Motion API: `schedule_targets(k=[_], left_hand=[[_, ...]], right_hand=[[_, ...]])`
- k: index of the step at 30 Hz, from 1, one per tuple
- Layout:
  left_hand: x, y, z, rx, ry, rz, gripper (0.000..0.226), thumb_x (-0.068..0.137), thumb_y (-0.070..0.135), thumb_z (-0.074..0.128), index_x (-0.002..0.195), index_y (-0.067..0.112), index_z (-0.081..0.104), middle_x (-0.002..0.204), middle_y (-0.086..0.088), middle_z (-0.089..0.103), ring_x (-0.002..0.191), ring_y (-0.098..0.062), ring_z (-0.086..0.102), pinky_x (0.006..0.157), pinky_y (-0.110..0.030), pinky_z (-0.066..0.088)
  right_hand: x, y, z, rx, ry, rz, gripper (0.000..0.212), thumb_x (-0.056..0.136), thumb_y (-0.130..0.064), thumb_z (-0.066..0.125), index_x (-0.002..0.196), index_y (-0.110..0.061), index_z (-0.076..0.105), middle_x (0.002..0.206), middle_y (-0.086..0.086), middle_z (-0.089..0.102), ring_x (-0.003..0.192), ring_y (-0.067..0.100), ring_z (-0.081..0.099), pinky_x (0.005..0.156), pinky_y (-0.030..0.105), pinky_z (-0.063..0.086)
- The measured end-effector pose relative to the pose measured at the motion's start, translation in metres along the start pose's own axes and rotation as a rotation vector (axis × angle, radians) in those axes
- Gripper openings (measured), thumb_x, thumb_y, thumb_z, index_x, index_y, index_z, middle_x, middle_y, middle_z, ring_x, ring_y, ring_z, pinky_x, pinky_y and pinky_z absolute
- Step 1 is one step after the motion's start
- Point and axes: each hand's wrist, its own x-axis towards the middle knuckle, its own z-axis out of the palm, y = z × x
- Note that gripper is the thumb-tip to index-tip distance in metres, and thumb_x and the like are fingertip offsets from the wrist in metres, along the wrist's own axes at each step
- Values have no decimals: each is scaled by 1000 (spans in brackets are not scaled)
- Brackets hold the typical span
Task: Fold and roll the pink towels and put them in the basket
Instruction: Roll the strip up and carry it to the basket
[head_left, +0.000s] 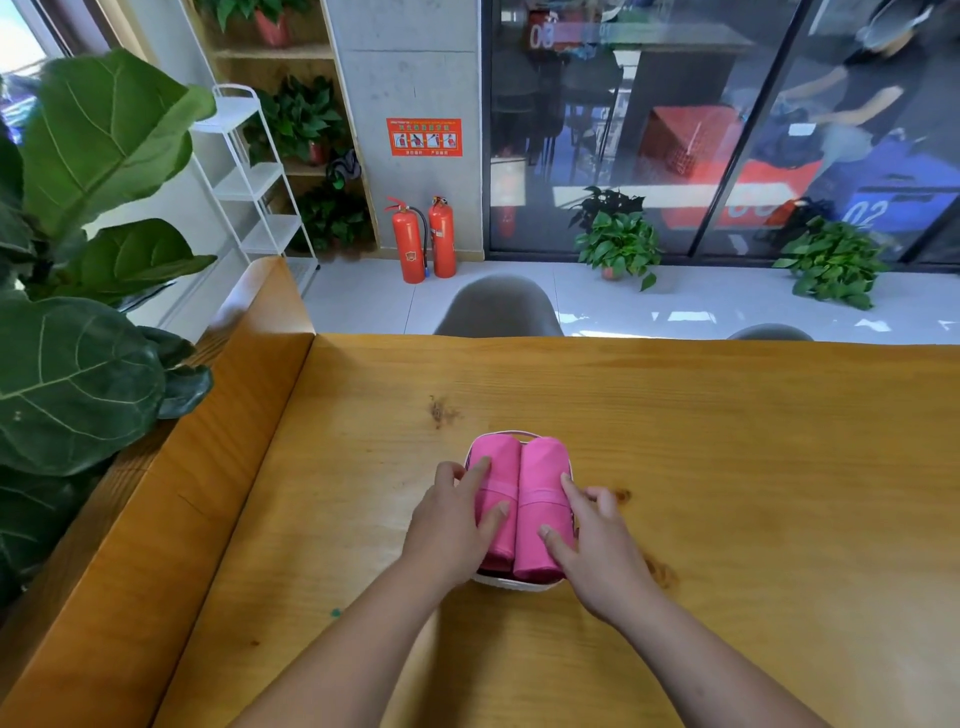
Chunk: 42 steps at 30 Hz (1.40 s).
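Pink is what the fingers touch. The left hand (451, 525) lays straight, spread fingers on the left towel roll (500, 480), not gripping it. The right hand (597, 545) lays loose, open fingers on the right towel roll (543, 475). Both rolls lie side by side in the white basket (511, 583) on the wooden table (727, 441).

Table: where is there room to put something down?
Bare wood lies right of the basket out to the table edge, left of it up to the raised ledge, and behind it toward the chair. The middle is crowded: the left hand and right hand rest on the towels in the basket.
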Motion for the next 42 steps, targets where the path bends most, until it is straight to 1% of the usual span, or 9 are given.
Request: schedule_targets(k=[3, 7, 12, 24, 28, 32, 35, 38, 42], left_hand=[[-4, -23, -12, -104, -158, 83, 100, 78, 76, 75, 162, 50, 27, 147, 14, 28, 119, -12, 56, 101, -32, 51], [-11, -37, -12, -71, -206, 168, 108, 76, 48, 89, 162, 53, 25, 155, 17, 21, 113, -16, 60, 100, -31, 52], [-12, -32, -7, -109, -190, 154, 101, 83, 34, 85, 164, 47, 26, 154, 16, 24, 103, -14, 59, 97, -29, 52], [-21, -37, -9, -100, -158, 227, 91, 92, 18, 75, 164, 44, 26, 159, 16, 21, 127, -8, 50, 108, -23, 44], [-16, -40, -4, -68, -133, 234, 96, 92, 11, 74, 164, 45, 22, 161, 13, 19, 134, -13, 45, 112, -32, 46], [-11, -39, -6, 89, -146, 273, 95, 91, 31, 77, 166, 42, 19, 164, 7, 19, 140, -19, 44, 113, -34, 45], [2, -39, -28, 37, -244, 263, 95, 81, 76, 71, 161, 47, 29, 153, 14, 31, 134, -11, 48, 110, -36, 47], [26, -32, -37, -28, -226, 216, 78, 88, 85, 52, 155, 46, 39, 147, 8, 38, 139, -15, 42, 117, -43, 41], [53, -8, -10, 3, -149, 222, 70, 105, 59, 46, 166, 32, 23, 170, 2, 20, 153, -31, 25, 126, -48, 28]], right_hand=[[-6, 0, 1, -22, 5, -83, 88, 97, -59, 65, 168, -37, 18, 156, -11, 25, 143, 12, 42, 108, 33, 46], [-9, 13, 0, -101, -85, -193, 118, 78, -65, 82, 169, -36, 13, 165, -9, 17, 149, 10, 32, 119, 33, 39], [10, 21, -15, -117, -108, -245, 104, 86, -37, 85, 168, -27, 22, 159, -1, 36, 146, 19, 43, 120, 31, 37], [-9, 14, 5, -242, 54, -265, 96, 91, -37, 80, 168, -22, 25, 162, 4, 38, 147, 24, 38, 121, 36, 37], [-9, 5, 16, -252, 64, -218, 97, 88, -35, 83, 167, -21, 29, 160, 6, 41, 145, 27, 42, 118, 40, 42], [-7, 14, 13, -347, 75, -288, 100, 82, -58, 80, 163, -18, 37, 151, 6, 49, 132, 28, 51, 109, 44, 50], [6, 13, -15, -218, -43, -256, 104, 74, -96, 54, 154, -31, 48, 150, -6, 42, 138, 16, 39, 117, 36, 39], [35, 10, -30, -48, -95, -190, 67, 84, -92, 41, 124, -41, 55, 167, -4, 26, 153, 18, 26, 123, 42, 29], [64, -3, -10, -74, -26, -204, 27, 99, -54, 58, 106, -31, 47, 165, -4, 37, 146, 26, 39, 116, 40, 35]])
